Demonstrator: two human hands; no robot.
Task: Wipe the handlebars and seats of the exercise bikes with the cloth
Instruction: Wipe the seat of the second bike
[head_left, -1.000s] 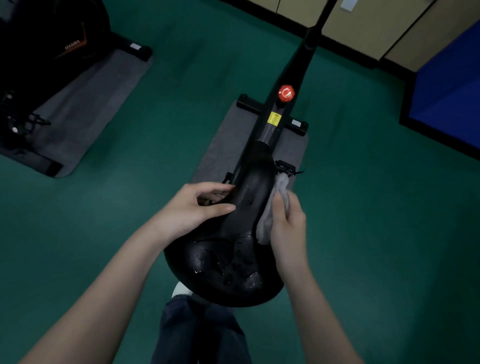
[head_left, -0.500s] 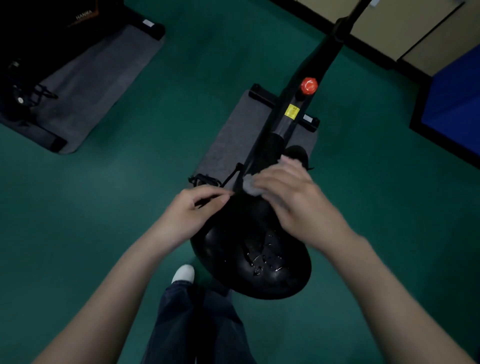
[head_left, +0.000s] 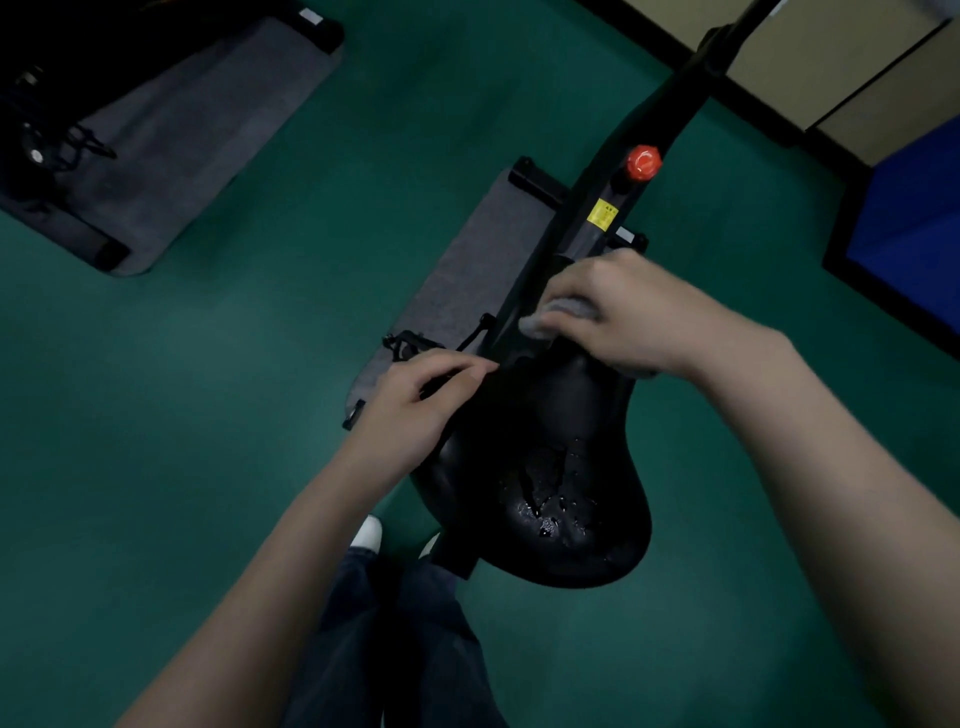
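Note:
A black bike seat (head_left: 550, 467) fills the middle of the view, with water drops shining on its wide rear part. My right hand (head_left: 628, 312) presses a grey cloth (head_left: 550, 317) onto the narrow nose of the seat, fingers closed over it. My left hand (head_left: 415, 400) rests against the left edge of the seat, fingers curled along it. The bike's black frame (head_left: 639, 156) runs up and right from the nose, carrying a red knob (head_left: 643, 162) and a yellow sticker (head_left: 602, 213). The handlebars are out of view.
The bike stands on a grey mat (head_left: 467, 270) on a green floor (head_left: 260, 364). A second black bike (head_left: 36, 104) on its own grey mat (head_left: 182, 130) is at the upper left. A blue pad (head_left: 914, 218) and beige wall panels (head_left: 831, 52) lie at the upper right. My legs and white shoe (head_left: 369, 535) are below.
My right hand carried the cloth from the seat's right side up over onto its nose. The left hand slid slightly along the left edge. The view shifted, so the seat sits further right.

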